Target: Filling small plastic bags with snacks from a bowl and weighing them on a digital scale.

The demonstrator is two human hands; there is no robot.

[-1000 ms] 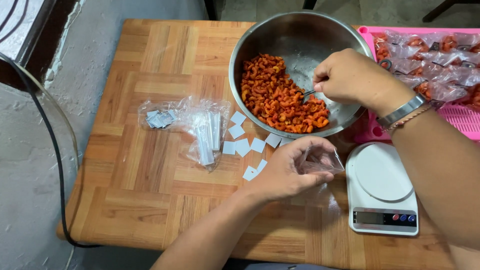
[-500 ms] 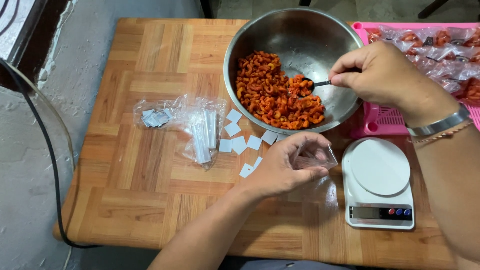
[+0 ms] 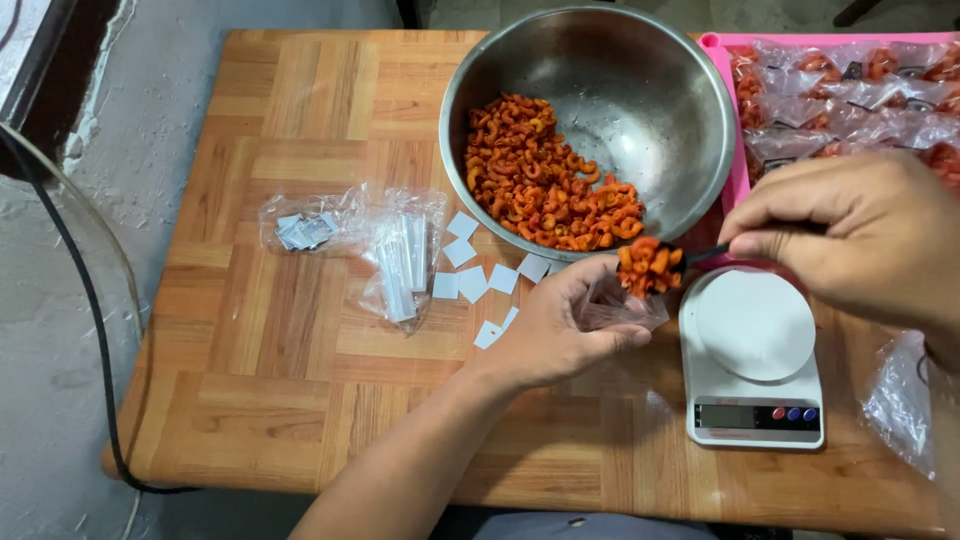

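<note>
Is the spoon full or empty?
Full. The spoon in the right hand carries a heap of orange snack pieces above the small clear bag.

Your wooden parquet counter (image 3: 300,400) carries a steel bowl (image 3: 640,90) of orange snacks, a white scale (image 3: 755,360), a pink tray (image 3: 742,170), clear plastic bags (image 3: 400,255) and scattered white paper squares (image 3: 470,280).

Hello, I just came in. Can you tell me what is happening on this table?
A person is filling small bags with orange-red curled snacks. The right hand holds a heaped spoon over a small clear bag held open by the left hand. The steel bowl behind is still about half covered with snacks. A white kitchen scale stands empty, and filled bags lie in the pink tray.
</note>
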